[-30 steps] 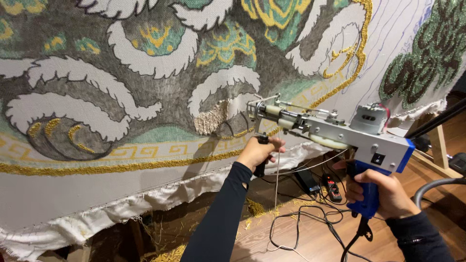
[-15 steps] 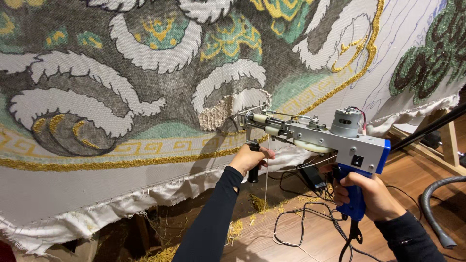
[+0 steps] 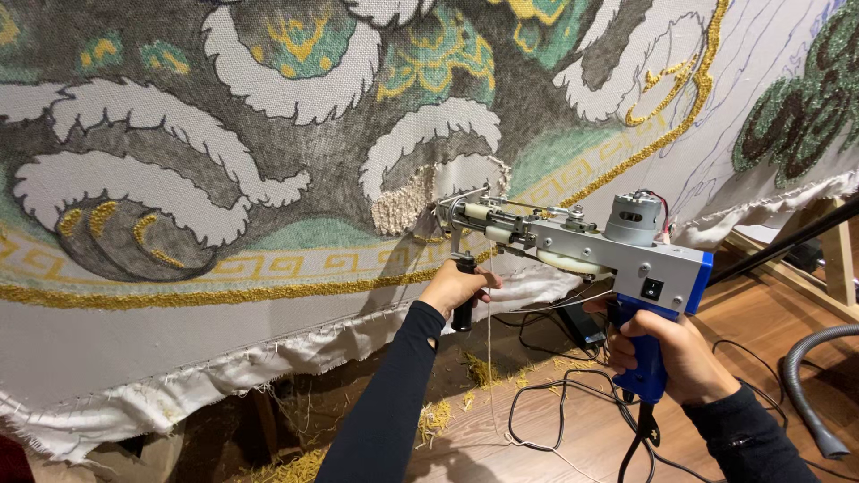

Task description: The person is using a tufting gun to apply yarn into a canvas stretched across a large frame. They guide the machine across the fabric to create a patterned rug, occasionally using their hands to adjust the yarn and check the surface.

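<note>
In the head view, a large stretched backing cloth (image 3: pixel 268 358) is filling most of the frame, hanging upright on a wooden frame (image 3: pixel 837 259) whose legs are showing at the right. The cloth is carrying a partly tufted design: white curling shapes on dark grey, green and teal patches, and a gold key-pattern border running across the lower part. Its loose white hem is sagging along the bottom. Below it a wooden floor (image 3: pixel 761 358) is showing, with black cables (image 3: pixel 555 420) looping over it, scraps of yellow yarn (image 3: pixel 438 416) lying scattered, and a grey hose (image 3: pixel 805 394) curving in at the right.

The tufting gun (image 3: pixel 582 241) is sitting right of the middle of the frame, in front of the cloth's lower border. It is a silver metal body with a blue rear plate and blue pistol grip, a small grey motor on top, white rollers and a black front handle. Its long axis is running nearly level, slightly higher at the front, and its needle end is pointing left towards the cloth, sitting close to a cream tufted patch (image 3: pixel 398 206). A thin strand of yarn (image 3: pixel 490 358) is hanging down from it to the floor.

The left hand (image 3: pixel 456 286) is closing around the black front handle. The right hand (image 3: pixel 667 349) is wrapping tightly around the blue grip at the rear.
</note>
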